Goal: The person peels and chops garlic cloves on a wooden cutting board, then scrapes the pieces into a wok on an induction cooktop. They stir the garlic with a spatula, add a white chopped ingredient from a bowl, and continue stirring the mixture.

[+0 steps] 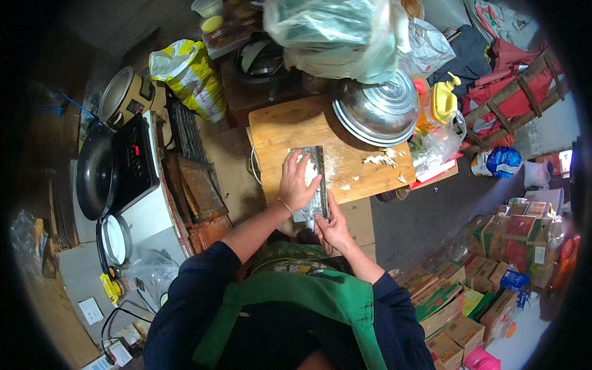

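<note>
My right hand [334, 226] is closed around the handle end of a broad cleaver [318, 199], whose wide blade lies flat near the front edge of a wooden cutting board [286, 122]. Pale chopped pieces [310, 172] rest on the blade. Over them lies my left hand [298, 182], its fingers spread and touching the pieces; a bracelet circles that wrist. More pale slices [383, 158] are scattered at the board's right side, with a few bits nearer the front edge.
Stacked metal bowls [377, 108] cover the board's back right corner. Beyond are a large plastic bag [337, 37] and a yellow pump bottle [445, 98]. At left stand a black wok [95, 173], an induction cooker [134, 162] and a rice cooker [121, 99]. Cardboard boxes [462, 333] fill the lower right.
</note>
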Tool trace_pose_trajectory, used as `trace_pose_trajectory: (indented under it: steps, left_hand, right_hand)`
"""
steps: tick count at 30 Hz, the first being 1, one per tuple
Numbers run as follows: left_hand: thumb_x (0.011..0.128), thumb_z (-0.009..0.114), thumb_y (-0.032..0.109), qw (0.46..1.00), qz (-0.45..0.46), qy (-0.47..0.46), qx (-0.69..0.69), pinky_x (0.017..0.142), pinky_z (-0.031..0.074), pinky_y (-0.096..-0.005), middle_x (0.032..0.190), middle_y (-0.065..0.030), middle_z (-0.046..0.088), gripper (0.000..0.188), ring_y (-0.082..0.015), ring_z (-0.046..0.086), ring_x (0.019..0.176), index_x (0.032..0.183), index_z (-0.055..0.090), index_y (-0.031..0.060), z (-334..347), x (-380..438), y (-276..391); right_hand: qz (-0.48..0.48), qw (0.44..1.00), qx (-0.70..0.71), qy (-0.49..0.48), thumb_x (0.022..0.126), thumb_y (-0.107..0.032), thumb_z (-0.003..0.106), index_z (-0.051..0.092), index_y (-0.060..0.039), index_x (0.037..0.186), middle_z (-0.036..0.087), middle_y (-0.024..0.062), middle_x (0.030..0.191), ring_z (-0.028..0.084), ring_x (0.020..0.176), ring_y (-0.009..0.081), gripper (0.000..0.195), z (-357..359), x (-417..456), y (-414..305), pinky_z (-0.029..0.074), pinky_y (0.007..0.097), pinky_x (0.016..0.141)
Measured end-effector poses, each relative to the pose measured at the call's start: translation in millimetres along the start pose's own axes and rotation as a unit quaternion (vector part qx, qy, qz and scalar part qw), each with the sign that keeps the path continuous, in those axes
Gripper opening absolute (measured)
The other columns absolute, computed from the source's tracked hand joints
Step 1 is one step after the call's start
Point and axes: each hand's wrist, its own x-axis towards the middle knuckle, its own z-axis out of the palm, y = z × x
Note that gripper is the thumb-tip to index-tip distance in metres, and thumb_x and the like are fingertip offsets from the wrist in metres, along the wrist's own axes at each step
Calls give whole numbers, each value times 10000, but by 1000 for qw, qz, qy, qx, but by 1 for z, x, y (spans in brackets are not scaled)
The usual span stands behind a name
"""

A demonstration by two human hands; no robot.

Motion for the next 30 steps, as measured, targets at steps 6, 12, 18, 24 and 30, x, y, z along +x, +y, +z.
trace_pose_trajectory:
  steps: [6,12,18,24,30]
  left_hand:
    - [764,705,204,997,-59,51,-26,1046,304,-484,1312,-228,395,589,-417,371,1223,1248,453,-20,-21,-3,-10]
    - [786,711,256,988,-98,112,-49,1079,294,-461,1377,-200,344,631,-385,329,1289,1317,449,37,-99,-5,-23]
    - [786,725,339,981,-80,169,46,1097,254,-488,1396,-215,301,673,-419,266,1324,1355,460,96,-226,-21,-46]
    - [776,720,343,945,-126,218,207,1099,232,-520,1379,-226,319,625,-443,218,1330,1312,509,102,-337,-52,-67]
    - [744,730,200,913,-173,275,246,1087,270,-497,1330,-189,376,540,-418,275,1312,1247,559,104,-387,-96,-82]
  right_hand:
    - [9,999,-38,-22,918,48,479,57,-152,1517,543,49,715,458,503,92,760,26,1,-27,398,233,439]
    - [15,991,-102,-90,912,25,496,54,-103,1511,558,47,650,471,474,97,755,79,16,-55,396,232,433]
    - [5,956,-146,-254,897,39,502,45,-77,1508,547,44,619,472,461,97,772,178,53,-98,395,235,429]
    - [1,904,-164,-395,909,51,488,104,-110,1506,556,49,679,477,489,85,728,290,78,-113,410,217,449]
    - [46,861,-166,-478,914,38,509,57,-122,1514,566,53,680,479,476,87,768,358,78,-96,397,212,455]
